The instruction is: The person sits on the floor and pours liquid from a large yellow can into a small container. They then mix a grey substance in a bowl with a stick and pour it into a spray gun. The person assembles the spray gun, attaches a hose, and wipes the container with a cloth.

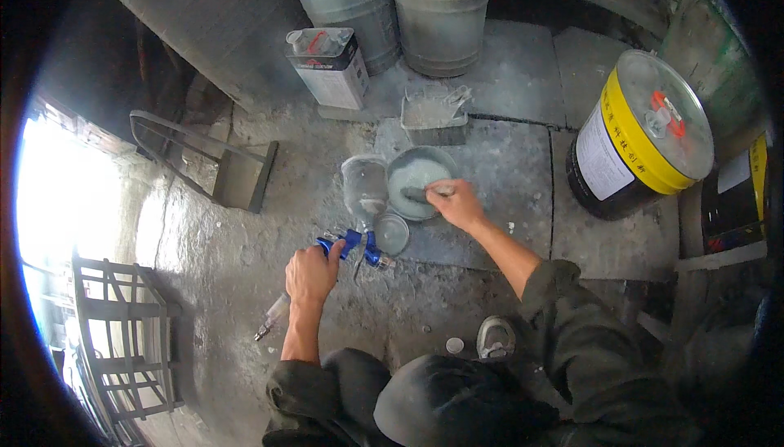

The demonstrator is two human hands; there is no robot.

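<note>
Tub (445,155); drums (441,34) beyond, rectangular can (333,83) beside them

Your left hand (313,274) clasps a spray gun (353,239); your right hand (460,204) pinches a tool (416,194).

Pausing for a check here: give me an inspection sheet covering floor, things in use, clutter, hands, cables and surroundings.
Surface: worn, stained concrete floor with dark seams.
Things in use: blue spray gun with a clear cup; round bowl of pale liquid; dark-ended tool, exact kind unclear.
Clutter: small round dish or lid beside the gun; small tray beyond the bowl; white disc near a shoe.
Hands: left hand grips the spray gun; right hand holds the tool at the bowl.
Cables: nothing seen near the hands.
Surroundings: two grey drums, rectangular can, black-and-yellow drum, metal frame.
</note>
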